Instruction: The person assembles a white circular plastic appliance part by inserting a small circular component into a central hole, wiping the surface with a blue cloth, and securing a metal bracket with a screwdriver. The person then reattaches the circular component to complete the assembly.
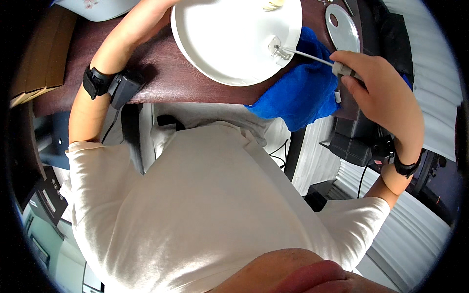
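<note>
A round white shallow dish-shaped part with a raised rim lies at the top of the head view, its far side cut off. A small white bracket with a metal piece sits on its inner face near the right rim. My right hand is closed round the pale handle of a screwdriver. The thin shaft points left, with its tip at the bracket. My left hand is at the left rim of the dish-shaped part; its fingers run out of the picture, so their grip is hidden.
A blue cloth lies under the right rim and hangs over the edge of the dark red table. A shiny round plate with a hole lies at the right. A cardboard box and a pale basin stand at the left.
</note>
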`<state>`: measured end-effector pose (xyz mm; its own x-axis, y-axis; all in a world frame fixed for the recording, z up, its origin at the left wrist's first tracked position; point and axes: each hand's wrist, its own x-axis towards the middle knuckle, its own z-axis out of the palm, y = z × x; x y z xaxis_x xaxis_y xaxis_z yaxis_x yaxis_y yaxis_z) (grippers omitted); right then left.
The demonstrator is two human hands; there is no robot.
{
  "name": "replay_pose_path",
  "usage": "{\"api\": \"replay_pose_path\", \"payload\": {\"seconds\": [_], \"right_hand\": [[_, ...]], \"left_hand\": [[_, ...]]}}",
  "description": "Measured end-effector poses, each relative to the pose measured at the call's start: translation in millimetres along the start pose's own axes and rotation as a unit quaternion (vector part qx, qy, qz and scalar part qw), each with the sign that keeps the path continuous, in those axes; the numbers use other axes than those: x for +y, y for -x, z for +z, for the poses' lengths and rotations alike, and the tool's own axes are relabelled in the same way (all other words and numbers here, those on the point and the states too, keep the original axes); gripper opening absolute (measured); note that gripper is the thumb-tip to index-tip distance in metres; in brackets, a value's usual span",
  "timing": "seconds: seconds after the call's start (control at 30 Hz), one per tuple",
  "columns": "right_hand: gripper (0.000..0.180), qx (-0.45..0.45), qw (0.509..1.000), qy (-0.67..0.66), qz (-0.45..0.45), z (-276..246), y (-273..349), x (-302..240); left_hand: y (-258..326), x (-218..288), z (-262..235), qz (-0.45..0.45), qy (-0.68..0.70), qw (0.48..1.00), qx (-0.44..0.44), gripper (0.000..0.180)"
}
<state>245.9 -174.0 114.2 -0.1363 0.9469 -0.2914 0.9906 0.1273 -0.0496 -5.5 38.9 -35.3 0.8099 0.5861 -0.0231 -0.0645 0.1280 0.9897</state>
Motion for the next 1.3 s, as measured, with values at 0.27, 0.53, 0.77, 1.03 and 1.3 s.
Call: {"api": "replay_pose_path", "payload": {"seconds": [0.27,0.53,0.77,1.03,1.3], "right_hand": [[0.024,-0.161,0.875,-0.349,0.293,-11,-5,-9],[0.026,0.011,0.973,-0.217,0.081,6,20,8],[0.021,-0.004,0.908,-0.359,0.217,4,15,2],[0.039,-0.03,0.796,-0.538,0.274,9,31,15],[0.033,-0.019,0.88,-0.43,0.202,14,37,24]], "left_hand": [[1,-21,-10,-0.017,-0.085,0.995,0.043,0.057],[-2,-22,-16,0.019,-0.155,0.987,0.029,0.058],[4,-18,-7,0.005,-0.116,0.992,0.042,0.058],[2,-29,-18,0.03,-0.143,0.988,0.054,0.057],[3,-24,-16,-0.011,-0.108,0.993,0.047,0.055]]}}
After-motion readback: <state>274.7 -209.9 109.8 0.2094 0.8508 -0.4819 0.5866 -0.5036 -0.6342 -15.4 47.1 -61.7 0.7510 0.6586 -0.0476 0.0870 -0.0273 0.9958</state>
